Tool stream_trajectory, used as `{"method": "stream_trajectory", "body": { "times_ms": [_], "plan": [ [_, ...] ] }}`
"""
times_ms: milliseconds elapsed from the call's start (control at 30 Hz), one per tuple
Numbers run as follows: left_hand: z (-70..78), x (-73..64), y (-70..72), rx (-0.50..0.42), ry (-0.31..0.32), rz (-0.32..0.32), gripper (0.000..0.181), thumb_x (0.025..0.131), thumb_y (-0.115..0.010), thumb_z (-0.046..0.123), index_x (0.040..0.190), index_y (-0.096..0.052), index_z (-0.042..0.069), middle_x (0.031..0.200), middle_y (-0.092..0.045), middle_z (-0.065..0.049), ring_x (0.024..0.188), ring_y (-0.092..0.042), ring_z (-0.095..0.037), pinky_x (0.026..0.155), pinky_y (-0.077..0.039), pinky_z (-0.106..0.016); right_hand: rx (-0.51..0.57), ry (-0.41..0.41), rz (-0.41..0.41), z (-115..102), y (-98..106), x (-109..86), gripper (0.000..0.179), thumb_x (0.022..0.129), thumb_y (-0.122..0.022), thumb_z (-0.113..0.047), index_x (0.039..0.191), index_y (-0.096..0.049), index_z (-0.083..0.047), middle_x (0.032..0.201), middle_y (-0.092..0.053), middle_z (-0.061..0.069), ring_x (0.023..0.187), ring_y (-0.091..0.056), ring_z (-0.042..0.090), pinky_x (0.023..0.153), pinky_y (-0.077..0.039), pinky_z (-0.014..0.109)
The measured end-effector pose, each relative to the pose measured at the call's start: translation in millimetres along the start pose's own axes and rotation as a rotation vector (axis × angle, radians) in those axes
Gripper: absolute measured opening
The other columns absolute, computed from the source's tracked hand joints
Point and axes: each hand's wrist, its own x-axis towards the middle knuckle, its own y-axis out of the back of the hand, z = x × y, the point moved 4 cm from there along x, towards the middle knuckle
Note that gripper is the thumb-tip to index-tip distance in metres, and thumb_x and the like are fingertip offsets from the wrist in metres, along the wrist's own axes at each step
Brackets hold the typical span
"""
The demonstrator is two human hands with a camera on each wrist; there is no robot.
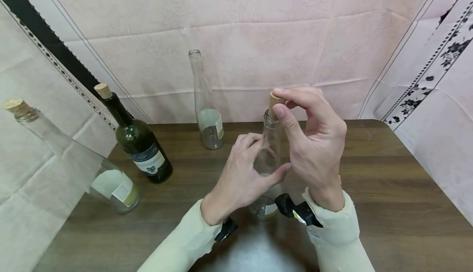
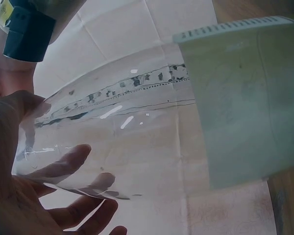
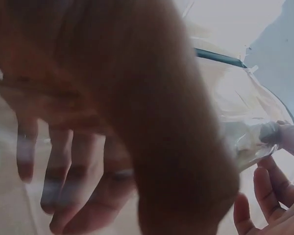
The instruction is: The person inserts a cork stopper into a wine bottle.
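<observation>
My left hand (image 1: 240,173) holds an upright clear glass bottle (image 1: 267,161), its thumb in front of the glass and its fingers behind. Up close in the left wrist view, that bottle (image 2: 137,122) bears a pale label (image 2: 245,107), and fingers curve around the narrowing glass. At the mouth, my right hand (image 1: 314,136) pinches a cork (image 1: 275,102) between thumb and forefinger. The cork's lower end meets the rim; how deep it sits I cannot tell. The right wrist view is dim and blurred, with fingers (image 3: 272,188) beside glass.
On the left stand a corked clear bottle (image 1: 85,157) and a corked dark green wine bottle (image 1: 144,144). An uncorked clear bottle (image 1: 207,107) stands near the back of the wooden table (image 1: 391,206). Pale patterned cloth (image 1: 258,38) hangs behind.
</observation>
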Motion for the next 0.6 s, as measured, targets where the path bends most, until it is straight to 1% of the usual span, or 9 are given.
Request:
{"method": "stream_trajectory", "body": {
  "times_ms": [100,267,367,600],
  "plan": [
    [-0.2,0.1,0.3,-0.002,-0.006,0.002,0.025,0.084,-0.079,0.047,0.088,-0.069,0.024,0.108,-0.065,0.006,0.113,-0.053,-0.015,0.097,-0.046,-0.034,-0.018,0.009,-0.023,0.1,-0.8,0.0,0.016,0.09,-0.072,0.003,0.104,-0.072,0.011,0.102,-0.073,0.005,0.096,-0.06,0.024,0.089,-0.047,0.033],
    [-0.7,-0.2,0.6,-0.006,-0.023,0.02,0.023,0.082,-0.08,0.042,0.086,-0.069,0.023,0.105,-0.066,0.006,0.11,-0.055,-0.016,0.094,-0.047,-0.032,-0.038,0.033,-0.075,0.9,-1.9,-1.0,0.014,0.09,-0.07,0.003,0.101,-0.071,0.011,0.101,-0.074,0.003,0.099,-0.064,0.023,0.094,-0.048,0.035],
    [-0.8,-0.5,0.5,-0.005,-0.025,0.026,0.022,0.082,-0.08,0.042,0.084,-0.069,0.023,0.104,-0.066,0.006,0.109,-0.055,-0.016,0.094,-0.047,-0.032,-0.034,0.053,-0.095,1.2,-0.4,-0.8,0.015,0.09,-0.071,0.001,0.099,-0.07,0.012,0.101,-0.075,0.0,0.097,-0.065,0.022,0.093,-0.049,0.035],
    [-0.6,-0.8,0.6,0.002,-0.021,0.027,0.021,0.083,-0.079,0.041,0.083,-0.067,0.023,0.105,-0.066,0.006,0.11,-0.055,-0.016,0.095,-0.046,-0.033,-0.048,0.086,-0.092,1.2,3.4,-1.0,0.019,0.089,-0.075,-0.003,0.097,-0.071,0.013,0.101,-0.077,-0.001,0.095,-0.065,0.021,0.089,-0.047,0.032]
  ]
}}
